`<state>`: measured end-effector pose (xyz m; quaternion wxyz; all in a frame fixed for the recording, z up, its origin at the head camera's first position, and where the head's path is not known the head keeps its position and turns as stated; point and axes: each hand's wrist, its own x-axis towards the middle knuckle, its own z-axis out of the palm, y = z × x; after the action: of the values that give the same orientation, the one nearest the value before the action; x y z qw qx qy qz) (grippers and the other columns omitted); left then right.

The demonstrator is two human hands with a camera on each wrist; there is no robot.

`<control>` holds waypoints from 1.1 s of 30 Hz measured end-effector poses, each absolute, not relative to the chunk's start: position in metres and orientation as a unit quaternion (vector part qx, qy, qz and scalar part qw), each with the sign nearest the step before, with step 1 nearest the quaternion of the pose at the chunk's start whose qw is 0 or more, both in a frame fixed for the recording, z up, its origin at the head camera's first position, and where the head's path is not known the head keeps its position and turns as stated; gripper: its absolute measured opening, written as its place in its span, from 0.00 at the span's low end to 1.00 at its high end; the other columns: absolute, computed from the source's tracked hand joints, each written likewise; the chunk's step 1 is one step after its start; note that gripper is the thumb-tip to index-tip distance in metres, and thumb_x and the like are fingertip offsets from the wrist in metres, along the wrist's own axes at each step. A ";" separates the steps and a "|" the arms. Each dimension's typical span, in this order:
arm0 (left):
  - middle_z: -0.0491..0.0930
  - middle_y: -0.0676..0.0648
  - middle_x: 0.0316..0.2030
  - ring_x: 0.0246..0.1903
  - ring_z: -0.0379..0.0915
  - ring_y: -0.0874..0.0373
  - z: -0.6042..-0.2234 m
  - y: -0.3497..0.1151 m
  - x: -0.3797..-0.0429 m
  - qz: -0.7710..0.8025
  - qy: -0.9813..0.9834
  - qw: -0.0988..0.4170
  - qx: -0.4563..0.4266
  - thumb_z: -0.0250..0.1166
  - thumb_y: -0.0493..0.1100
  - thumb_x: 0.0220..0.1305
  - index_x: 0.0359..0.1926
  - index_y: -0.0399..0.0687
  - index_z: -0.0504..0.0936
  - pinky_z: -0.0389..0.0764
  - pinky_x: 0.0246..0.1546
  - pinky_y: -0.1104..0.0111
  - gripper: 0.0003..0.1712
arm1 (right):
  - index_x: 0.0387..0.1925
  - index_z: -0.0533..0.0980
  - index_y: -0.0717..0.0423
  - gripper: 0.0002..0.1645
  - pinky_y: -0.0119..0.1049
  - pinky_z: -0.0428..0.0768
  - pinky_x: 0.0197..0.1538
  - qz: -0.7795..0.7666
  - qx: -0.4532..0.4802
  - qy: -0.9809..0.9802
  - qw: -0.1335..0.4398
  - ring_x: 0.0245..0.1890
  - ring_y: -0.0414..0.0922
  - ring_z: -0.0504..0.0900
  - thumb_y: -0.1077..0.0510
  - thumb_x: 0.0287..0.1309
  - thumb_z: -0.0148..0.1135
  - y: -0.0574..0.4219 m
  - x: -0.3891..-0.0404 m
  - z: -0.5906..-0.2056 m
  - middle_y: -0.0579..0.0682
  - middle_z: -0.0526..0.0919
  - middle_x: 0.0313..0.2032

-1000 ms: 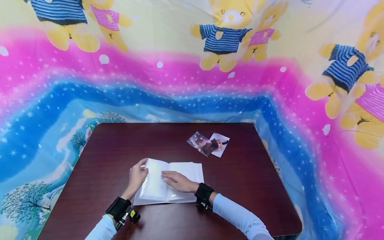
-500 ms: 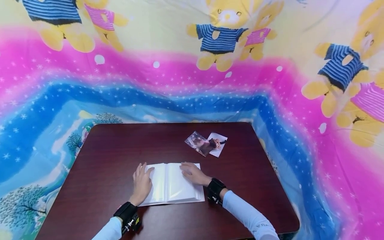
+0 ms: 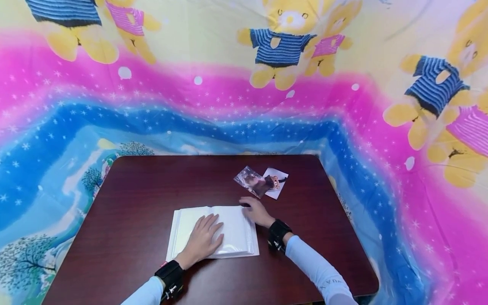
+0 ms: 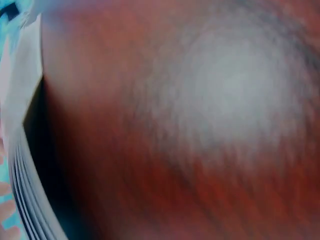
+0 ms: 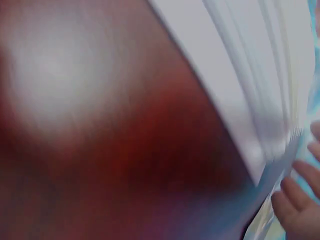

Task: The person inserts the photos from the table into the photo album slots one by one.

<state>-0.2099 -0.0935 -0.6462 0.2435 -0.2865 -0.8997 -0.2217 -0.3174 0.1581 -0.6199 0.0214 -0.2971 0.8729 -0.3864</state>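
A photo album (image 3: 234, 235) with white, glossy sleeve pages lies spread on the table in the head view. My left hand (image 3: 202, 239) rests across its middle, fingers straight and slightly apart, over the fold. By the upper right corner is my right hand (image 3: 258, 212), its fingers reaching over the page edge and loosely bent. The right wrist view shows the album's layered page edges (image 5: 240, 65) close to the fingers of the right hand (image 5: 300, 200). At the left rim of the left wrist view, the stacked pages (image 4: 30, 185) stand out, with fingertips just showing.
Two pictures overlap on the dark wood table (image 3: 152, 186) beyond the album: a dark glossy photo (image 3: 249, 180) and a white card with a cartoon animal (image 3: 280, 180). A curtain with printed bears (image 3: 282, 46) surrounds the table behind.
A page raised by the left hand has gone down flat. The left hand has moved right, from the left edge onto the middle; the right hand has slid to the upper right edge.
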 end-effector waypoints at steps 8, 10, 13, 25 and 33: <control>0.68 0.34 0.66 0.67 0.59 0.33 -0.648 -0.079 -0.202 -0.187 -0.910 0.185 -0.320 0.58 0.58 0.65 0.60 0.42 0.79 0.59 0.63 0.38 0.31 | 0.52 0.78 0.71 0.18 0.55 0.72 0.60 -0.320 -0.154 0.933 -0.057 0.56 0.62 0.75 0.69 0.59 0.63 0.188 -0.366 -0.612 0.67 0.79 0.52; 0.67 0.34 0.67 0.68 0.56 0.33 -0.650 -0.077 -0.201 -0.183 -0.913 0.173 -0.322 0.60 0.57 0.65 0.62 0.43 0.78 0.57 0.64 0.38 0.31 | 0.52 0.79 0.69 0.18 0.55 0.72 0.59 -0.307 -0.108 0.944 -0.060 0.56 0.61 0.74 0.68 0.59 0.64 0.194 -0.375 -0.612 0.65 0.79 0.52; 0.65 0.35 0.69 0.70 0.54 0.34 -0.653 -0.076 -0.199 -0.172 -0.916 0.167 -0.321 0.59 0.58 0.66 0.63 0.44 0.77 0.56 0.65 0.38 0.31 | 0.56 0.77 0.69 0.22 0.56 0.73 0.58 -0.286 -0.060 0.955 -0.044 0.58 0.62 0.72 0.64 0.60 0.66 0.202 -0.387 -0.614 0.66 0.76 0.56; 0.66 0.35 0.68 0.68 0.57 0.33 -0.660 -0.080 -0.194 -0.170 -0.908 0.203 -0.325 0.58 0.58 0.67 0.62 0.43 0.78 0.58 0.63 0.37 0.31 | 0.67 0.64 0.68 0.46 0.60 0.61 0.68 -0.242 -0.044 0.968 0.037 0.69 0.64 0.59 0.47 0.56 0.72 0.202 -0.396 -0.624 0.67 0.61 0.69; 0.66 0.34 0.67 0.68 0.56 0.32 -0.658 -0.080 -0.197 -0.173 -0.908 0.200 -0.326 0.58 0.58 0.68 0.62 0.42 0.78 0.58 0.63 0.37 0.31 | 0.67 0.65 0.63 0.44 0.57 0.67 0.62 -0.227 -0.018 0.974 0.005 0.60 0.61 0.64 0.50 0.55 0.74 0.199 -0.396 -0.620 0.65 0.65 0.61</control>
<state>-0.1968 -0.0800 -0.6580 0.2000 -0.3257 -0.9077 -0.1732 -0.3957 0.1993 -0.6204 0.0049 -0.0181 0.9738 -0.2266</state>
